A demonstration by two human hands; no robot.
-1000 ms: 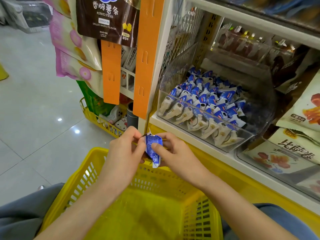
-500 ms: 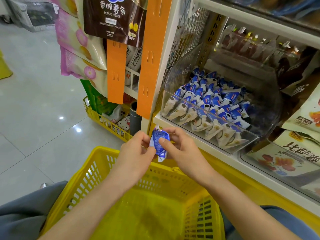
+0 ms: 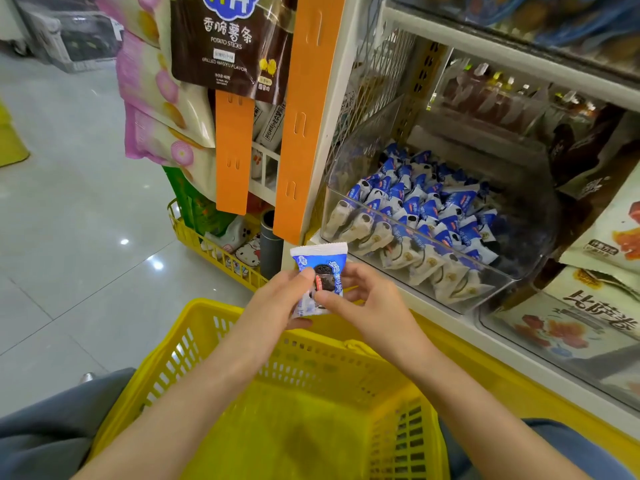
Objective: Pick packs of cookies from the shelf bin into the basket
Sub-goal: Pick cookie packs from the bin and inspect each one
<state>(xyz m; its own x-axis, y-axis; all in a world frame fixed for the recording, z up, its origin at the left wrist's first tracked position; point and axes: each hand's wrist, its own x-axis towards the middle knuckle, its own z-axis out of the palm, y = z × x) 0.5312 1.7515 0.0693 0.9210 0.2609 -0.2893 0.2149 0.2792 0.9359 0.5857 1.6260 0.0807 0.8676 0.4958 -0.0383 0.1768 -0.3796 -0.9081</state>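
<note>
- Both hands meet above the far rim of the yellow basket.
- The left hand and the right hand each pinch one blue-and-white cookie pack, held upright between them, its printed face toward the person.
- More such packs fill the clear shelf bin just beyond, to the right.
- A brown bag of potato sticks hangs above.

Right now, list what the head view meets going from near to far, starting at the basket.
yellow basket → left hand and right hand, together pinching one cookie pack → clear shelf bin holding cookie packs
</note>
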